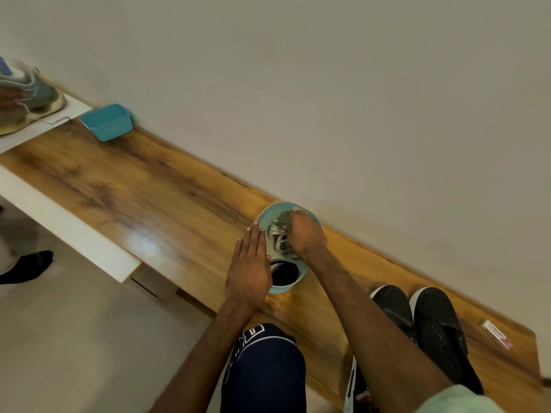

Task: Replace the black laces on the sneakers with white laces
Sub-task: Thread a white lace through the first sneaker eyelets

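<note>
**Basket (278, 290) of laces, centre frame**

Round, pale-teal, perforated basket sits on wooden bench top (134, 189), near the wall. White laces (281, 242) lie bunched in its upper half, and black laces (284, 274) are coiled in its lower half.

Left hand (249, 263) is flat, fingers straight and together, resting against the basket's left rim. Right hand (304, 234) reaches in from lower right, fingers curled into the white laces, gripping them.

Black sneakers (438, 332) with white-edged soles lie side by side at lower right on the bench. Toes point to upper left; long axes run upper left to lower right. Eyelets show as dots on the right-hand one.

Blue tub (107, 122) sits at upper left, with a blurred grey sneaker (29, 93) beyond it.
</note>
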`<act>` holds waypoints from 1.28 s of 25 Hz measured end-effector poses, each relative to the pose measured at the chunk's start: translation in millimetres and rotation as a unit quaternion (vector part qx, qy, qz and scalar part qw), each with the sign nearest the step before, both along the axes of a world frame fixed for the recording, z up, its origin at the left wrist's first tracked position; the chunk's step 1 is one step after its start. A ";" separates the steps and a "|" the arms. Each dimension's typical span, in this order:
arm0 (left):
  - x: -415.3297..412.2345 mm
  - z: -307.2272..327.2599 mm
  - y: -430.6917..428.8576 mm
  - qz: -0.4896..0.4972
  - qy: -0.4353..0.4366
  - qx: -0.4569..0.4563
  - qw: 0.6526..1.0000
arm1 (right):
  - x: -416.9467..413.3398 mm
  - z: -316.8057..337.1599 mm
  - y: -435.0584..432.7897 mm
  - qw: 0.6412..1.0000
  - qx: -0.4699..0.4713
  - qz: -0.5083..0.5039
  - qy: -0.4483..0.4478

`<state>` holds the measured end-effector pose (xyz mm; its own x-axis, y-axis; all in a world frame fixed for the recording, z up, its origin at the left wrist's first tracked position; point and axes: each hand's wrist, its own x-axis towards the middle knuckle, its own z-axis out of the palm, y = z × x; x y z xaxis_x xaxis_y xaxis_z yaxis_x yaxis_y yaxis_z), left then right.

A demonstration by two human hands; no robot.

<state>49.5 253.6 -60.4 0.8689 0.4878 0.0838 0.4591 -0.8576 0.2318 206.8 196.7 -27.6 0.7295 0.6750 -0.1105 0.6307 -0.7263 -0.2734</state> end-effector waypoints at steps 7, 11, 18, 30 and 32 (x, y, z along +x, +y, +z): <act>1.1 -1.3 -5.4 0.016 0.002 0.004 1.000 | -5.9 1.2 36.8 0.990 -0.110 0.067 -0.065; 1.5 -1.6 -6.8 0.019 0.006 -0.001 1.000 | -7.3 -11.4 41.5 0.986 -0.129 0.078 -0.065; 3.9 -0.8 -6.9 0.025 0.013 -0.001 1.000 | 6.9 -13.8 38.8 0.998 0.015 0.023 -0.054; 0.1 11.4 -9.8 0.007 0.045 -0.053 0.998 | 24.3 83.8 -4.7 0.831 0.486 -0.196 0.188; -3.0 17.0 -7.5 0.007 0.032 -0.063 0.997 | 19.2 99.8 -19.1 0.789 0.535 -0.210 0.215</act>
